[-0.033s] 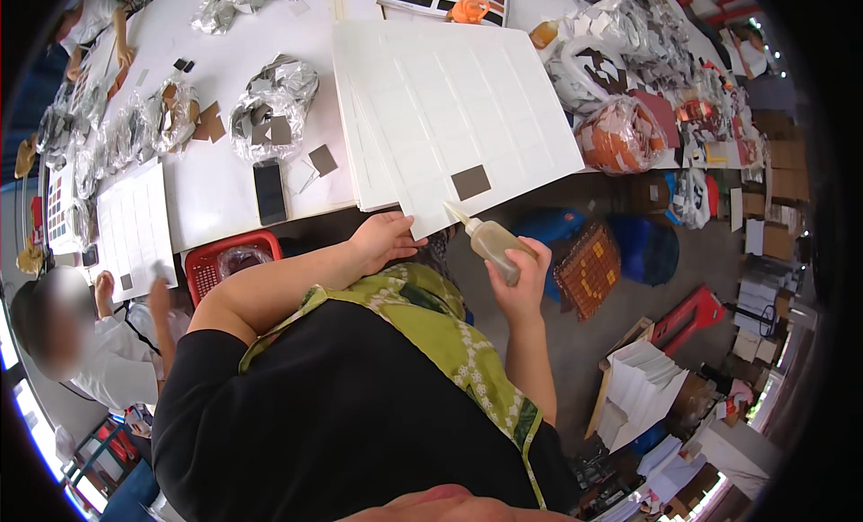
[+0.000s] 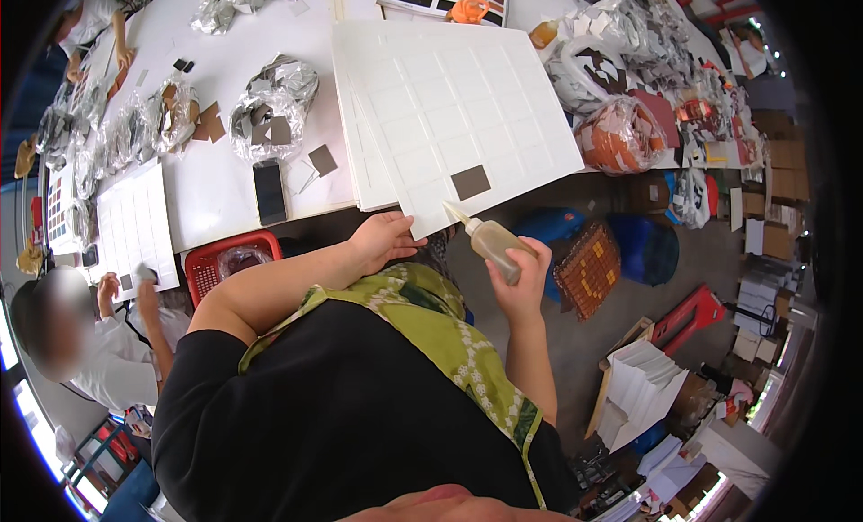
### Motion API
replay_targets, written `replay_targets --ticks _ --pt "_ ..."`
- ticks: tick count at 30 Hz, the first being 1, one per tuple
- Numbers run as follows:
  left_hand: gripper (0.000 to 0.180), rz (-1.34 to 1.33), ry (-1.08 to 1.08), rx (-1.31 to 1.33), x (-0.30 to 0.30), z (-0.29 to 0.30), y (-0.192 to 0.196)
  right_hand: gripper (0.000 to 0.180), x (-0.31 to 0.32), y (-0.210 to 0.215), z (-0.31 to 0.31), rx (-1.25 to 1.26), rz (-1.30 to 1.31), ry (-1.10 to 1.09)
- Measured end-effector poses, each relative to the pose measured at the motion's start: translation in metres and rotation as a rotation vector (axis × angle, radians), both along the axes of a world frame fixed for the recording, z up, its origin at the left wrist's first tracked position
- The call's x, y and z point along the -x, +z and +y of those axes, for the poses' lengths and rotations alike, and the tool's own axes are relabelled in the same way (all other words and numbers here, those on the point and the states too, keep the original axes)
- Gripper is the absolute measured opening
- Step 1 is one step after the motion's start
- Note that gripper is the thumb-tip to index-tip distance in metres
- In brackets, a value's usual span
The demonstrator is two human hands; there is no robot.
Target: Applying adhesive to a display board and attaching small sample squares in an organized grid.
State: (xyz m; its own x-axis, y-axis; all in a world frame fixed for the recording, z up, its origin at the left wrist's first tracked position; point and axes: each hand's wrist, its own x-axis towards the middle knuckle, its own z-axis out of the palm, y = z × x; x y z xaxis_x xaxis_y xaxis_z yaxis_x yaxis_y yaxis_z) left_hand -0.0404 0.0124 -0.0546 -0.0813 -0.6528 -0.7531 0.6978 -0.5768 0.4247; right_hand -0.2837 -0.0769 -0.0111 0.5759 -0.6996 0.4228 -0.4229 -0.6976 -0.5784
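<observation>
In my right hand is a squeeze bottle, held tilted, with a brownish filling and a pale pointed nozzle. Its tip is at the near edge of a white board marked with a raised grid. One dark brown square swatch lies in a cell close to that tip. My left hand pinches the board's near left corner, its other fingers curled below. More white boards are stacked underneath, slightly askew.
Left of the boards lie a phone, loose swatches and plastic-bagged swatches. Bagged orange pieces sit at the right. A red basket stands below the table edge. A co-worker handles another gridded board.
The co-worker's hand at the left has shifted slightly left over their board. My hands, the squeeze bottle and the swatch have not visibly moved.
</observation>
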Motion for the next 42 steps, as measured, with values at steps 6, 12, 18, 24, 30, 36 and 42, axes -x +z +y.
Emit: replay_targets --ticks 6,12,18,24,30,36,42 --pt "0.022 0.022 0.012 0.008 0.0 0.0 0.002 0.047 0.011 -0.029 0.005 -0.175 -0.12 -0.111" --pt "0.021 0.035 0.004 0.016 -0.002 0.001 -0.002 0.048 0.016 -0.058 0.013 -0.422 -0.385 -0.218" --pt "0.021 0.03 0.001 0.007 -0.002 0.0 0.0 0.047 0.017 -0.06 0.015 -0.443 -0.412 -0.251" --pt "0.021 0.033 0.008 0.014 -0.002 0.0 0.0 0.049 0.018 -0.063 0.018 -0.332 -0.35 -0.238" --pt "0.02 0.038 0.015 0.041 -0.002 0.002 -0.001 0.047 0.004 -0.057 0.031 -0.375 -0.33 -0.093" --pt "0.02 0.024 0.004 0.042 -0.003 0.002 0.002 0.048 -0.008 -0.07 0.019 -0.419 -0.439 -0.304" --pt "0.02 0.02 -0.007 0.052 -0.003 0.002 0.002 0.047 -0.011 -0.071 0.019 -0.2 -0.288 -0.163"
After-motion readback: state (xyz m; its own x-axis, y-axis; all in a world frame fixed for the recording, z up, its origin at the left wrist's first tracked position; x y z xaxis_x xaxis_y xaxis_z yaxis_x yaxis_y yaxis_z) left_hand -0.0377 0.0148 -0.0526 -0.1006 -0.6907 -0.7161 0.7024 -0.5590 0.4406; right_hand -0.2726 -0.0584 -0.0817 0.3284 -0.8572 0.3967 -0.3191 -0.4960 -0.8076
